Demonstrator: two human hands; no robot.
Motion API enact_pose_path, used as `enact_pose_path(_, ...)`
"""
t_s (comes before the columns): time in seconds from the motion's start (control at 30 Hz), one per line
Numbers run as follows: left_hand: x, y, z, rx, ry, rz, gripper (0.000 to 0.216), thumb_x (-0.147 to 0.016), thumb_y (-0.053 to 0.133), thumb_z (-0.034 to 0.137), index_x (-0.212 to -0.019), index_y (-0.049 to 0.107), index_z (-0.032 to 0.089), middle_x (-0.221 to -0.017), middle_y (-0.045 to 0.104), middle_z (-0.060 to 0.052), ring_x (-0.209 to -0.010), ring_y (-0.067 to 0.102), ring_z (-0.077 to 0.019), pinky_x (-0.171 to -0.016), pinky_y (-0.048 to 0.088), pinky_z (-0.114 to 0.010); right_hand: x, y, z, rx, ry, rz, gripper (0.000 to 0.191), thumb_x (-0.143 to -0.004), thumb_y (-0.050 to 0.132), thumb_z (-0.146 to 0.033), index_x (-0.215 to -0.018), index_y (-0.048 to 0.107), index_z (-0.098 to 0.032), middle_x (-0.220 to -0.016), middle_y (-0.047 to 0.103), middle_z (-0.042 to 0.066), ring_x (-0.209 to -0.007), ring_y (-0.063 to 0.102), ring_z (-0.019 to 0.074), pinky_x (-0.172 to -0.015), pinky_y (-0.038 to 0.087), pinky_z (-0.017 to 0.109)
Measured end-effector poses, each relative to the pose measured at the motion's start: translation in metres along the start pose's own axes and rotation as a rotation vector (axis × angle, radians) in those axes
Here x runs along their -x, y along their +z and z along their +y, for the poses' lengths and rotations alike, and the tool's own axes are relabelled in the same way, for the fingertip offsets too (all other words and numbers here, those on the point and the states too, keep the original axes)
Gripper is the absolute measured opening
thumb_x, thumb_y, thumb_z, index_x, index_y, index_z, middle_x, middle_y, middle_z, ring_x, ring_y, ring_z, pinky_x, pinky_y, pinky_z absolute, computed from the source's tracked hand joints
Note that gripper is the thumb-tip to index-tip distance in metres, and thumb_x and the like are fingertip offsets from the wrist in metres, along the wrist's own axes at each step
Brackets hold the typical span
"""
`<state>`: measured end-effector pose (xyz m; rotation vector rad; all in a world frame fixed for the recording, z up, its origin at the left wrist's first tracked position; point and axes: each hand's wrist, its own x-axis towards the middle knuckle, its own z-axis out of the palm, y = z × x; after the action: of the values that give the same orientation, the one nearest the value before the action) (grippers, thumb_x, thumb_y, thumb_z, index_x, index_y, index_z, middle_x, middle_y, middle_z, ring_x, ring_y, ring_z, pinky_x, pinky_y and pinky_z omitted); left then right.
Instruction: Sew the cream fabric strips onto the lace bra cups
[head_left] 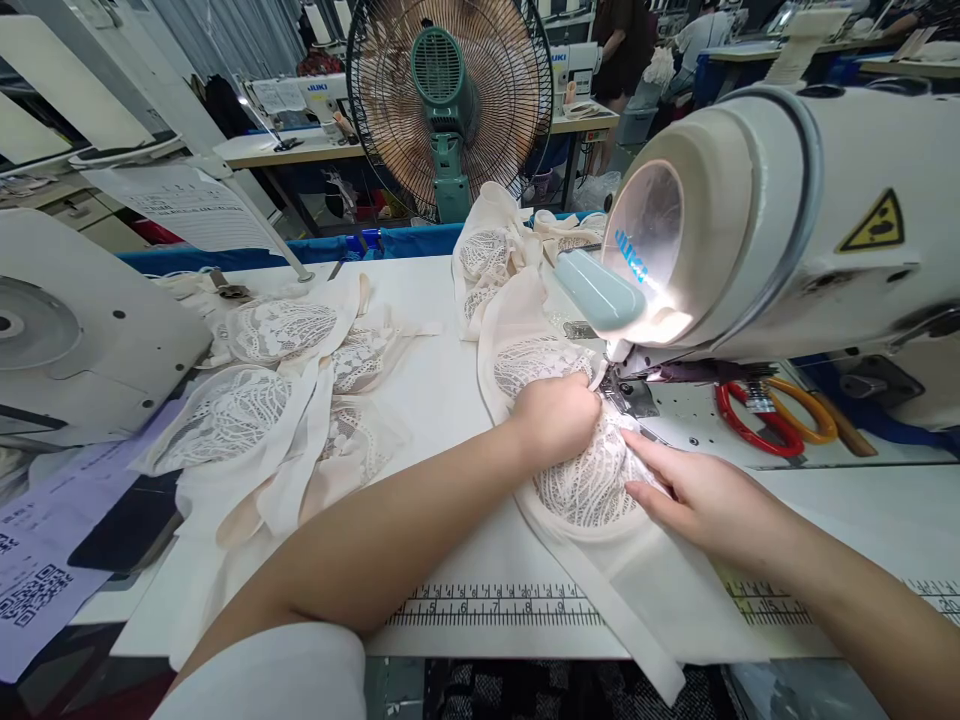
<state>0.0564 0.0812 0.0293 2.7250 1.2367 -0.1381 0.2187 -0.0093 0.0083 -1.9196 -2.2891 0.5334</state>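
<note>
A cream lace bra piece (581, 490) lies under the presser foot (626, 390) of a white sewing machine (810, 220). My left hand (559, 415) rests on the lace just left of the needle, fingers curled and pressing the fabric. My right hand (694, 495) lies on the lace's right side in front of the foot, fingers extended and flat on the cloth. A cream strap trails from the piece toward the table's front edge (630, 630).
A pile of lace pieces (277, 400) lies on the table's left, another heap (495, 260) behind the machine's head. Red and orange scissors (772, 415) sit under the machine arm. A standing fan (450, 100), papers (37, 560) and a printed ruler (495, 605) are nearby.
</note>
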Motion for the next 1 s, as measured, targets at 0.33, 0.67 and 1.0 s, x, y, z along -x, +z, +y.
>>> enact_pose_path(0.33,-0.005,0.004,-0.008,0.029,-0.008,0.039,0.028,-0.083,0.043,0.020,-0.097,0.067,0.022,-0.094,0.058,-0.006,-0.075,0.059,-0.0191,-0.054,0.036,-0.026,-0.007,-0.003,-0.002,-0.003,0.046,-0.035,0.057,-0.085,0.037,-0.039,-0.139,0.043,-0.020,-0.062,0.057,0.002,-0.055,0.053,0.0185,-0.049,0.035,0.026)
enact_pose_path(0.67,0.001,-0.010,-0.035,0.086,0.032,0.019,0.040,-0.085,0.039,0.018,-0.124,0.049,0.027,-0.106,0.061,-0.002,-0.084,0.058,-0.0160,-0.059,0.037,-0.024,0.018,-0.003,0.007,-0.002,-0.027,0.054,0.042,-0.086,0.036,-0.038,-0.117,0.062,-0.026,-0.085,0.069,0.004,-0.072,0.063,0.0210,-0.052,0.040,0.028)
enact_pose_path(1.0,0.041,-0.016,0.009,-0.079,0.289,0.116,0.038,-0.094,0.032,0.028,-0.117,0.056,0.011,-0.128,0.054,-0.013,-0.122,0.047,-0.0230,-0.097,0.042,-0.036,-0.026,-0.020,-0.001,0.109,0.074,0.242,0.036,-0.086,0.040,-0.030,-0.113,0.063,-0.024,-0.109,0.066,0.007,-0.094,0.059,0.0254,-0.067,0.042,0.032)
